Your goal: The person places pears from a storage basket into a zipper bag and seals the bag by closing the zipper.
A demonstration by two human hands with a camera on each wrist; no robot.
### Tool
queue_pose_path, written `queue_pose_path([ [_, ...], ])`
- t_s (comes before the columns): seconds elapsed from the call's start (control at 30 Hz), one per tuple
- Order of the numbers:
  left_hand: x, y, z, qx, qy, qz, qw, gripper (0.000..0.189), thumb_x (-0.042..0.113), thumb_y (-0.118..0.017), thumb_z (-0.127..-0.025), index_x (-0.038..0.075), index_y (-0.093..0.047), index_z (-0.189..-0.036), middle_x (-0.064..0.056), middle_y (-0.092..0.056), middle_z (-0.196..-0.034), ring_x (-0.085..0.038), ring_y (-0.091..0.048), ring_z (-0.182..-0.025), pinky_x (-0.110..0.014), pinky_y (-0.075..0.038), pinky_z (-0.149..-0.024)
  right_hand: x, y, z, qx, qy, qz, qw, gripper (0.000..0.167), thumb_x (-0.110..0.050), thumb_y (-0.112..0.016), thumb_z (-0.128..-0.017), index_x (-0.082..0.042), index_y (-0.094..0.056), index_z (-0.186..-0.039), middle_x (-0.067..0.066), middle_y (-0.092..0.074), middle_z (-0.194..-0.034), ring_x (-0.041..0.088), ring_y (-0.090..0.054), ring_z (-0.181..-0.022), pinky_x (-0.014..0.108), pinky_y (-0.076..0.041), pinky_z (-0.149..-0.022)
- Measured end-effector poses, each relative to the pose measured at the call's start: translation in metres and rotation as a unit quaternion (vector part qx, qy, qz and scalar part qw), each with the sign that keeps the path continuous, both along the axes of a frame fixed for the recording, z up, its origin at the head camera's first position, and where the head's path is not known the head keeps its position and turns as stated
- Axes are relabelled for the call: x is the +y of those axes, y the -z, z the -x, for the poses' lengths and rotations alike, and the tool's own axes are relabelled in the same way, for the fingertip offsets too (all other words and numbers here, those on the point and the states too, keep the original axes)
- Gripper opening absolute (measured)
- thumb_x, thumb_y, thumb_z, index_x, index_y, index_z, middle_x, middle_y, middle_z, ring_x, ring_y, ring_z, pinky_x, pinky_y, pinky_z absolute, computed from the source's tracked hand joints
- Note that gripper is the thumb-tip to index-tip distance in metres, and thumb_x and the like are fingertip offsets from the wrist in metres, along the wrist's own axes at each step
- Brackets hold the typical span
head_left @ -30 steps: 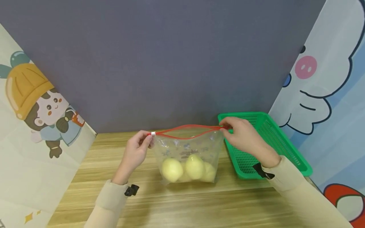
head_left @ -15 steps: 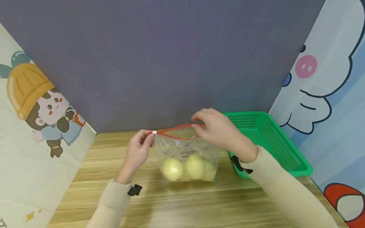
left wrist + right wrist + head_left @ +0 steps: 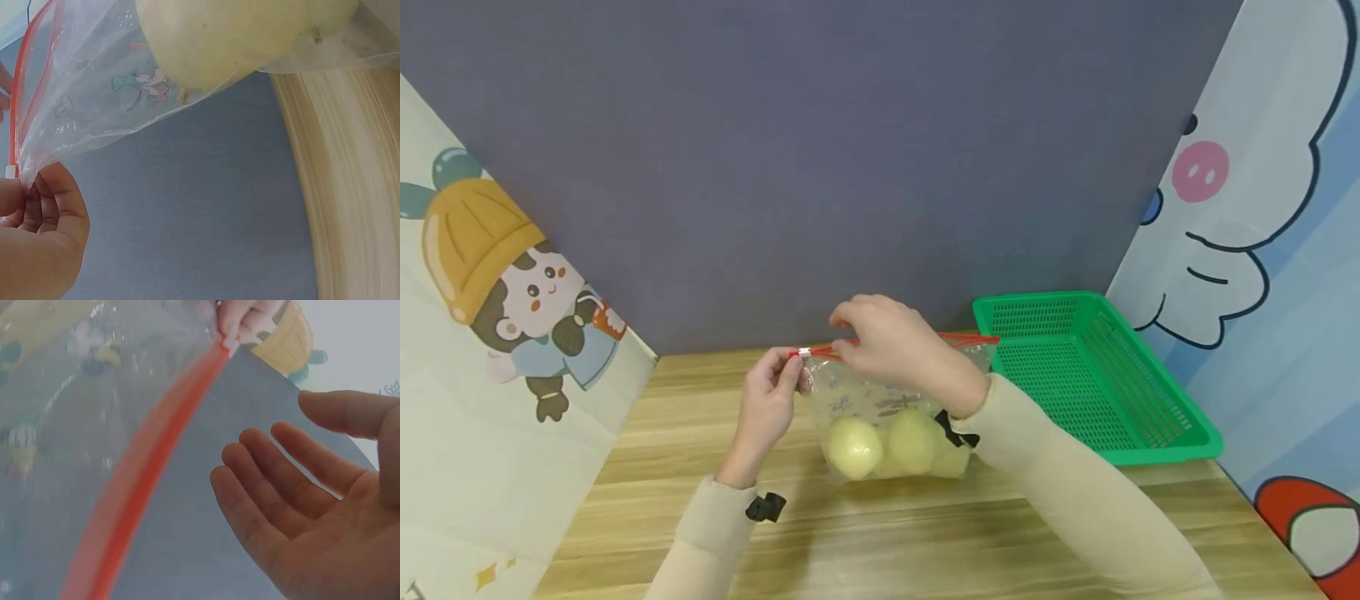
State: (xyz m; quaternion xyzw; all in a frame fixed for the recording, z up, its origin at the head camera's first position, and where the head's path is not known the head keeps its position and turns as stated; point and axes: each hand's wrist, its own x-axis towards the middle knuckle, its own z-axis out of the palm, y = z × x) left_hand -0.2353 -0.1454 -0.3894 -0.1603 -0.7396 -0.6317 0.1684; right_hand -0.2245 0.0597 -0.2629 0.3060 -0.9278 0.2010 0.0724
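A clear zip bag [image 3: 850,400] with a red zip strip and printed figures holds several pale yellow-green round fruits [image 3: 854,447] at its bottom. At the bag's top left corner my left hand [image 3: 767,400] pinches the strip's end, right beside the white slider [image 3: 805,352]. The left wrist view shows that thumb and fingers gripping the plastic [image 3: 81,119]. My right hand [image 3: 891,342] is over the strip near the slider. In the right wrist view its fingers [image 3: 275,475] are spread and relaxed, apart from the red strip [image 3: 144,481], holding nothing.
A green perforated basket [image 3: 1097,367] stands on the wooden table [image 3: 880,542] to the right of the bag. A grey panel [image 3: 850,167] rises behind the table, with cartoon-printed walls [image 3: 1255,183] on both sides.
My right hand has let go of the bag's top right corner and moved left along the strip toward the slider. My left hand keeps its pinch at the left corner.
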Motion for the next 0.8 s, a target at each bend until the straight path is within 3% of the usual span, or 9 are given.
queue_pose_path([
  [0.3,0.004,0.003,0.0,0.023,-0.01,-0.013,0.9996,0.018,0.003,-0.052,-0.105,-0.012,-0.06,-0.103,-0.02,-0.058,-0.083,-0.013,-0.057,-0.067,-0.02,-0.053,-0.061,-0.028,0.015,0.013,-0.04,-0.008,-0.026,0.9988,0.029,-0.024,-0.062,-0.102,-0.009,-0.069,-0.125,0.006,-0.068,-0.118,0.019,-0.066,-0.099,0.035,-0.058,-0.077],
  [0.43,0.005,0.005,0.0,0.024,-0.009,-0.021,0.9994,0.018,0.004,-0.052,-0.106,-0.012,-0.06,-0.104,-0.021,-0.057,-0.083,-0.011,-0.057,-0.067,-0.019,-0.052,-0.06,-0.037,0.017,0.011,-0.034,-0.009,-0.039,0.9986,0.02,-0.018,-0.059,-0.101,-0.01,-0.071,-0.114,0.003,-0.067,-0.107,0.016,-0.062,-0.087,0.03,-0.053,-0.066],
  [0.53,0.005,0.005,0.0,0.023,-0.007,-0.032,0.9992,0.018,0.004,-0.052,-0.106,-0.012,-0.06,-0.104,-0.02,-0.057,-0.082,-0.011,-0.056,-0.066,-0.019,-0.051,-0.059,-0.041,0.017,0.011,-0.029,-0.008,-0.04,0.9988,0.013,-0.012,-0.057,-0.098,-0.011,-0.07,-0.099,0.0,-0.063,-0.093,0.014,-0.053,-0.073,0.027,-0.042,-0.054],
  [0.63,0.006,0.004,0.0,0.025,-0.007,-0.039,0.9989,0.018,0.004,-0.053,-0.105,-0.012,-0.06,-0.105,-0.018,-0.057,-0.081,-0.011,-0.056,-0.066,-0.019,-0.052,-0.059,-0.044,0.018,0.014,-0.027,-0.003,-0.039,0.9989,0.013,-0.009,-0.057,-0.097,-0.012,-0.066,-0.088,-0.001,-0.06,-0.084,0.013,-0.048,-0.068,0.025,-0.035,-0.05],
  [0.8,0.006,0.003,-0.001,0.027,-0.009,-0.036,0.999,0.018,0.003,-0.054,-0.105,-0.012,-0.062,-0.105,-0.018,-0.058,-0.081,-0.011,-0.057,-0.066,-0.02,-0.052,-0.059,-0.046,0.022,0.018,-0.028,0.001,-0.043,0.9987,0.016,-0.008,-0.058,-0.097,-0.014,-0.063,-0.082,-0.001,-0.059,-0.079,0.012,-0.046,-0.063,0.025,-0.035,-0.049],
])
